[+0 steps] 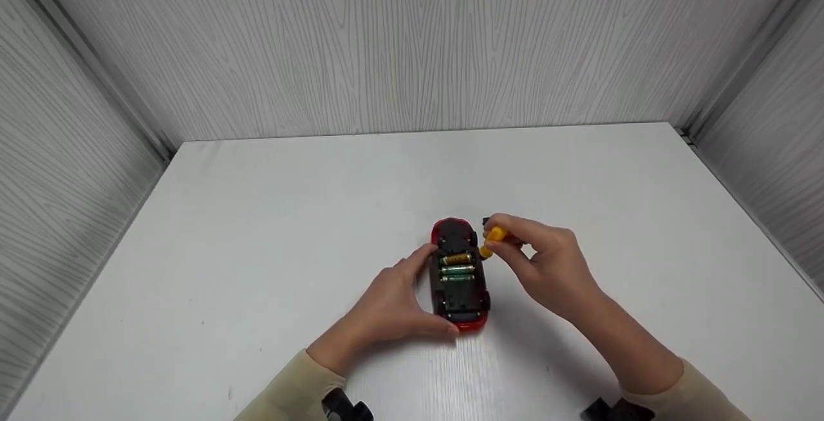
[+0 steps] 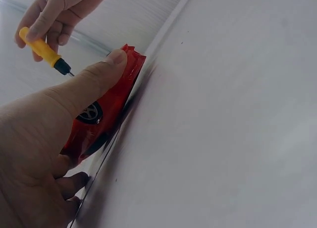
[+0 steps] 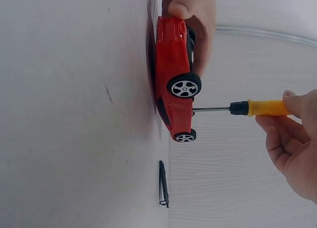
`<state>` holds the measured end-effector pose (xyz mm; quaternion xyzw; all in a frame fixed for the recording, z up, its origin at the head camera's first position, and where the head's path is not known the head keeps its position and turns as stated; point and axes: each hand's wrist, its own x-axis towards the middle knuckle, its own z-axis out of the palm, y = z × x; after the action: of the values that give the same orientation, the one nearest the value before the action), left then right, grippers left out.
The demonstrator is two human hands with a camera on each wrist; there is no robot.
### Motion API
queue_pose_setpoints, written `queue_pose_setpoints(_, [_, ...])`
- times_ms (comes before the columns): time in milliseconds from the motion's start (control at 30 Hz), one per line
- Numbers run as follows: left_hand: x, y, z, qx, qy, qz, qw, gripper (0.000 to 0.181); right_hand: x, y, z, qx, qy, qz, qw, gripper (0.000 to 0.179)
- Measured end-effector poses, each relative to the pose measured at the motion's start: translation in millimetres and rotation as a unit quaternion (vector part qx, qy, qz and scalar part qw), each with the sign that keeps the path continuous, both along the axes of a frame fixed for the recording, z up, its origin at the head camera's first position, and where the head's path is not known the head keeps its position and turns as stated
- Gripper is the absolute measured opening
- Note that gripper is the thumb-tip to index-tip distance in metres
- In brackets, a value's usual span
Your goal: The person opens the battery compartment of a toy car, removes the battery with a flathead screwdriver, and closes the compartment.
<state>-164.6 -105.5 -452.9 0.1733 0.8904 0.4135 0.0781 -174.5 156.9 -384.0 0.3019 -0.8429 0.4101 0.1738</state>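
A red toy car (image 1: 461,292) lies upside down on the table, its black underside up and its battery bay uncovered. Three batteries (image 1: 458,269) lie side by side in that bay. The left hand (image 1: 389,302) grips the car from the left, thumb at the near end and fingers along the side. Between thumb and fingers, the right hand (image 1: 555,263) pinches a yellow-handled screwdriver (image 3: 267,108). In the right wrist view its metal shaft points at the car's underside and its tip meets it there, beside the wheels.
A thin black piece (image 3: 163,184) lies on the white table (image 1: 290,228) beyond the car, mostly behind the right hand in the head view. Pale wood-grain panels (image 1: 412,47) enclose the table at the back and both sides.
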Motion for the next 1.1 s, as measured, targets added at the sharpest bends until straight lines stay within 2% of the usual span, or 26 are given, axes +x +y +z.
queue_pose_setpoints(333, [0.2, 0.6, 1.4, -0.005, -0.004, 0.005, 1.0, 0.132, -2.0, -1, 0.2, 0.0, -0.027, -0.014, 0.9995, 0.029])
queue_pose_setpoints(500, [0.5, 0.7, 2.1, -0.01, -0.009, 0.007, 0.9999, 0.134, -7.4, 3, -0.7, -0.024, -0.073, -0.013, 0.997, 0.023])
queue_pose_setpoints(700, [0.2, 1.0, 3.5, -0.014, -0.015, 0.007, 0.9998, 0.135, -21.1, 19, -5.7, -0.084, -0.166, -0.013, 0.9825, 0.016])
queue_pose_setpoints(933, [0.7, 1.0, 3.2, -0.015, -0.011, 0.006, 0.9998, 0.133, -34.9, 31, -13.4, -0.123, -0.217, -0.009, 0.9684, 0.02])
queue_pose_setpoints(1100, [0.1, 1.4, 2.2, -0.015, -0.008, 0.005, 0.9998, 0.133, -40.6, 37, -19.9, -0.158, -0.257, -0.016, 0.9532, 0.023])
